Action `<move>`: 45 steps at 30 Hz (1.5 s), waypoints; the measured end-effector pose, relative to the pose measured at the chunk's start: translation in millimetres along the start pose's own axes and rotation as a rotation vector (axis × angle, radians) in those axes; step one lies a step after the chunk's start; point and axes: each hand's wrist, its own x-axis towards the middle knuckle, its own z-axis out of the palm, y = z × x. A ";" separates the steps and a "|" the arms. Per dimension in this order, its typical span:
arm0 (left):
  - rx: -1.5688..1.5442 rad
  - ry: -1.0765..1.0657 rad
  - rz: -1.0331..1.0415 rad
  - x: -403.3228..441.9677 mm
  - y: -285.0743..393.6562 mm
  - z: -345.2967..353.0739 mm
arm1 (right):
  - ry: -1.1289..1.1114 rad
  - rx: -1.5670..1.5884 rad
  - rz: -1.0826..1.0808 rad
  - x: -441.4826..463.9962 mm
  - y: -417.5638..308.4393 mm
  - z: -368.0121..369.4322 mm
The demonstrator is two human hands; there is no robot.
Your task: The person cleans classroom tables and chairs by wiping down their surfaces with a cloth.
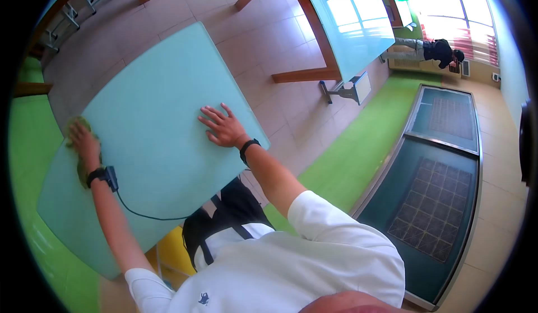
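While left hand (86, 143) holds cloth (82, 174), tiles (193, 5) flank tabletop (159, 94).

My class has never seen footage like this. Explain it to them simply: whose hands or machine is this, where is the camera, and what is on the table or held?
There is no robot: these are a person's bare hands, seen by a camera worn on their head. The left hand rests on an olive-coloured cloth on the pale blue-green table; whether it grips the cloth is unclear. The right hand lies spread on the tabletop, holding nothing. Both wrists wear dark bands.
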 end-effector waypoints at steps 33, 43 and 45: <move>-0.348 -0.625 0.236 -194.7 93.3 -146.0 | -0.313 0.141 0.129 27.1 -168.9 -18.9; -0.410 -0.616 0.087 -242.7 96.9 -119.4 | -0.558 -0.233 0.085 49.3 -214.8 -3.3; -0.438 -0.610 0.067 -266.9 79.3 -131.1 | -0.509 -0.148 0.086 33.1 -202.6 -10.4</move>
